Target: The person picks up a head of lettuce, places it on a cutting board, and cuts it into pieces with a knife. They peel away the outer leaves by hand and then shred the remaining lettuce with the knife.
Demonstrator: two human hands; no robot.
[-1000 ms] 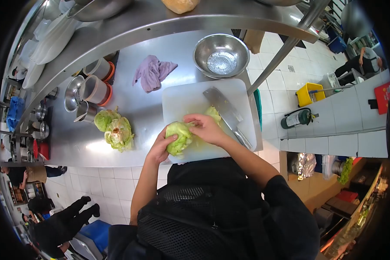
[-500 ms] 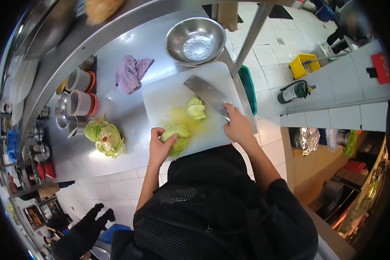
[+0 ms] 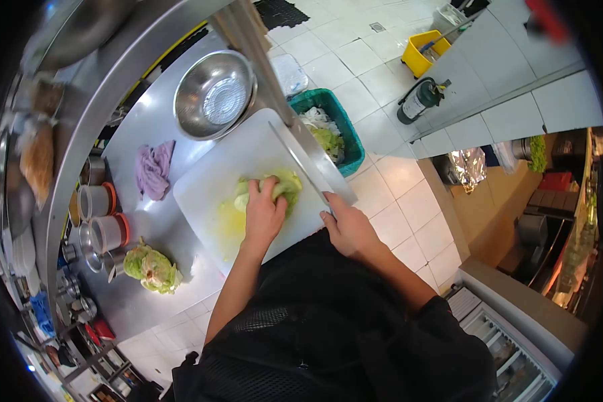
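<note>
Fingers of the left hand (image 3: pixel 262 216) curl over and clamp down on pale green, crinkly lettuce (image 3: pixel 290 183) by the cutting board (image 3: pixel 204 181)'s right edge. Right hand (image 3: pixel 346 229) is closed round the cleaver (image 3: pixel 301 159) handle, blade just beside the lettuce.

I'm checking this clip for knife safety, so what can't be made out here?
All in the head view:
- Knife: the handle is hidden inside the right hand; only the blade shows.
- Lettuce: mostly covered by the left hand.
- Whether the blade edge touches the lettuce: too small to tell.
- Green bin: contents too small to name.
</note>
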